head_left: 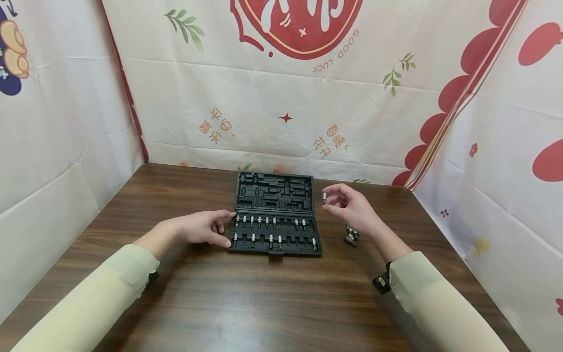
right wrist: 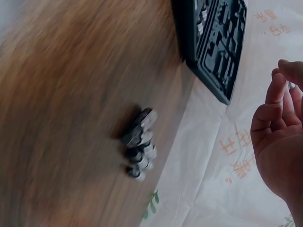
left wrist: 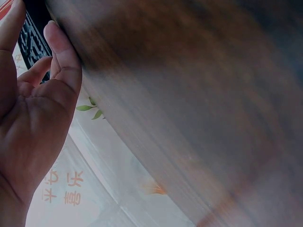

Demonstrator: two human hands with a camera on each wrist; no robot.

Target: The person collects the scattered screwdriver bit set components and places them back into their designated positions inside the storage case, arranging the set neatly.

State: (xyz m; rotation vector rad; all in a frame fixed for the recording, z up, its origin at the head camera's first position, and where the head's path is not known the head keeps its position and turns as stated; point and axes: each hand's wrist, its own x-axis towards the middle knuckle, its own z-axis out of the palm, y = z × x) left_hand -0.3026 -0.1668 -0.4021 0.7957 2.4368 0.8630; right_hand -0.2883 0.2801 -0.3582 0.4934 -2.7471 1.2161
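A black tool case (head_left: 274, 215) lies open on the wooden table (head_left: 246, 293), with several small metal bit sockets standing in its front tray. My left hand (head_left: 206, 227) rests against the case's left edge, thumb and fingers touching the tray rim. In the left wrist view that hand (left wrist: 33, 109) shows its palm beside the case (left wrist: 33, 40). My right hand (head_left: 347, 203) hovers to the right of the case and pinches one small bit socket (head_left: 324, 197) at its fingertips. A loose pile of bit sockets (head_left: 351, 235) lies on the table under that wrist; the right wrist view shows the pile (right wrist: 139, 144).
Printed cloth walls (head_left: 281, 98) close the table on the left, back and right. Bare wood spreads in front of the case toward me. A dark strap (head_left: 381, 282) sits on my right wrist.
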